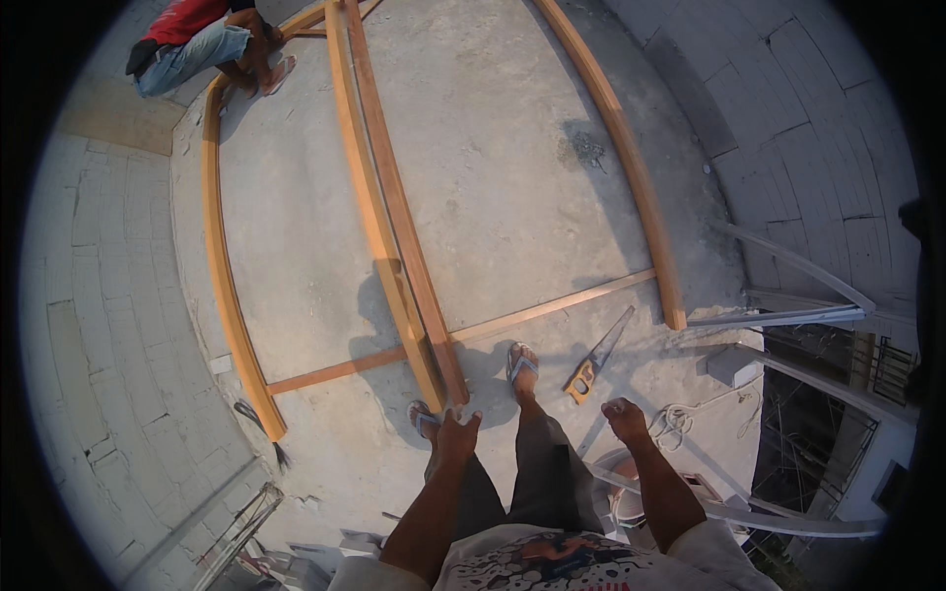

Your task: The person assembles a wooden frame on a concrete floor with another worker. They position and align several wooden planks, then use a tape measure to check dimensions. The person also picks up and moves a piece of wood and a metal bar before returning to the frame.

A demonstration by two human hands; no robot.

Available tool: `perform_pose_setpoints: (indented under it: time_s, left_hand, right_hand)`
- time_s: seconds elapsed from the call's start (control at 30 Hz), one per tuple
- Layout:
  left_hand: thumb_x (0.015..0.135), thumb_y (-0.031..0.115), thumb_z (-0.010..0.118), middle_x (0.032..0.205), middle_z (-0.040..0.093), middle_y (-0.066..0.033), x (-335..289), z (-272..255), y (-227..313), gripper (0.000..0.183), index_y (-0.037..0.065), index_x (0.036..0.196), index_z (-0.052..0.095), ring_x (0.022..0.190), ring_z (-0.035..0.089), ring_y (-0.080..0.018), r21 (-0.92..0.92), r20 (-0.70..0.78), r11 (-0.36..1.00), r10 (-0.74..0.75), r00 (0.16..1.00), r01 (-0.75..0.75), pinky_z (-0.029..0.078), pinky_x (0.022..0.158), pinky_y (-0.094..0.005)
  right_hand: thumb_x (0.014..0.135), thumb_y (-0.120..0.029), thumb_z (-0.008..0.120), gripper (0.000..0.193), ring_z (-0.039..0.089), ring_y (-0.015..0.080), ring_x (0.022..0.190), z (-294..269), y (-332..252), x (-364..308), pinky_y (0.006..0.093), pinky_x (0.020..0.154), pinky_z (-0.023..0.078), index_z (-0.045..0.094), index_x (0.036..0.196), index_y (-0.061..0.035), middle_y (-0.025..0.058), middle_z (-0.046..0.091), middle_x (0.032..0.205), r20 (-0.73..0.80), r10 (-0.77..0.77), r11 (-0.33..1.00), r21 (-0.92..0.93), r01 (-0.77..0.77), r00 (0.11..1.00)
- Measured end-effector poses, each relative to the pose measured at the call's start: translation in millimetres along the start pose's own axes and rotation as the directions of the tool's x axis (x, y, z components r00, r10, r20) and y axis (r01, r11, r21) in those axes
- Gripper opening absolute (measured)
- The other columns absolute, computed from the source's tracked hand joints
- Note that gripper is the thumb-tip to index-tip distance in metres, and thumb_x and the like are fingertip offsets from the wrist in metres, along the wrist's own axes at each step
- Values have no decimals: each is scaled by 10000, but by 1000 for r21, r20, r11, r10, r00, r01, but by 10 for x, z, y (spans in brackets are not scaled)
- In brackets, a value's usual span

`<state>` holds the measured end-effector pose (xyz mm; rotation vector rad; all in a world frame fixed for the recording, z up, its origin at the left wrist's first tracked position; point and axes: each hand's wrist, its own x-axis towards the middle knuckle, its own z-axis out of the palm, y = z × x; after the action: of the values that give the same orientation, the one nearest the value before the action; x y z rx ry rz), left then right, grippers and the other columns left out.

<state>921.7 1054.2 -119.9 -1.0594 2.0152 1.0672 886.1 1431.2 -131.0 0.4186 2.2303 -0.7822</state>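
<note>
My left hand [459,433] is held over the near ends of two long timbers, an orange-brown beam [371,212] and a darker brown plank [402,222] lying side by side. Its fingers look curled and the thumb stands out; a small pale spot shows at the fingertips, too small to name. Whether the hand touches the plank I cannot tell. Out to the right, my right hand [626,421] is closed, and what it may hold is hidden. A handsaw [598,360] with a yellow handle lies on the floor just beyond it. My sandalled feet straddle the timber ends.
Curved-looking beams lie at left [219,246] and right [626,148]. A thin cross strip [557,307] spans between them. At the far left a person [202,44] in red crouches by the frame. Rope [675,422], a grey block [734,366] and metal bars [788,317] are at right.
</note>
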Motion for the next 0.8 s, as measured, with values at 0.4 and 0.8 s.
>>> perform_pose_setpoints:
  time_s: [0.4, 0.8]
  left_hand:
    - [764, 428, 777, 1350, 504, -282, 1949, 1120, -1672, 860, -91, 1351, 422, 1261, 507, -383, 198, -181, 952, -196, 964, 231, 413, 1029, -436]
    - [728, 332, 792, 1158, 596, -294, 2525, 1695, -1942, 749, -80, 1251, 449, 1094, 598, -432, -9, -331, 934, -341, 880, 358, 474, 922, -461]
  right_hand:
    - [903, -275, 608, 300, 655, 122, 845, 2148, -371, 240, 271, 744, 503, 647, 1044, -13, 73, 676, 913, 640, 182, 652, 490, -579, 746]
    - [963, -275, 558, 407, 649, 184, 931, 2360, -547, 602, 298, 826, 505, 582, 1177, 70, 135, 687, 1003, 735, 357, 586, 304, -751, 576]
